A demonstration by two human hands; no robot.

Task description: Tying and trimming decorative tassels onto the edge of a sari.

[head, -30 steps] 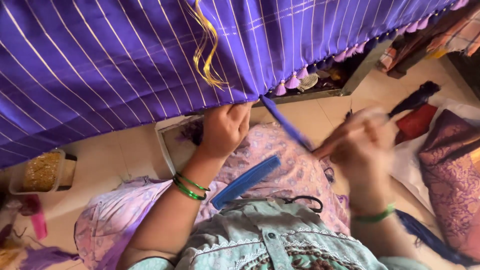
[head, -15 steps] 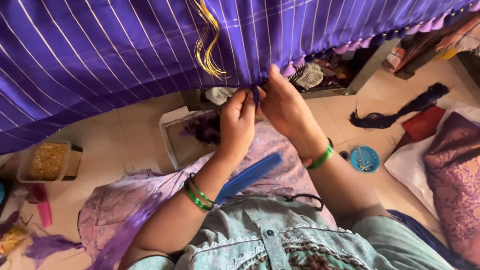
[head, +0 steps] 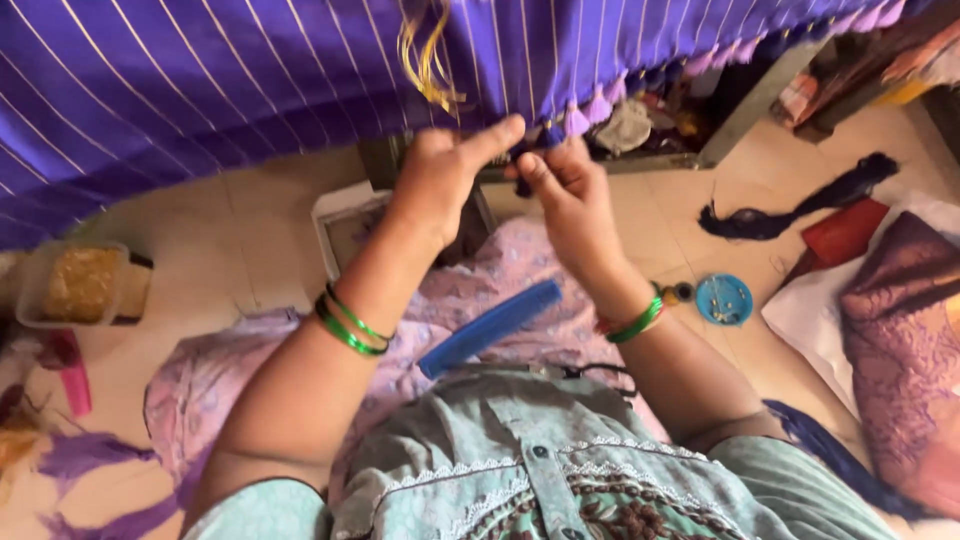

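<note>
Both hands meet at the hem of the purple cloth (head: 200, 90): the left hand (head: 440, 180) and right hand (head: 570, 195) each pinch a dark thread bundle (head: 527, 160) just under the tassels (head: 575, 120). This looks like knotting a tassel; next calls for a tight, even pull. A blue comb (head: 490, 328) lies on the lap.

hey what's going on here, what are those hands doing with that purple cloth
A seated person has both hands up at the lower edge of a purple striped cloth that hangs in front of them. The left hand and right hand meet at a dark tassel on the fringe, pinching it between the fingertips. A blue comb lies on the person's lap, and a small blue round tin sits on the floor to the right.
</note>
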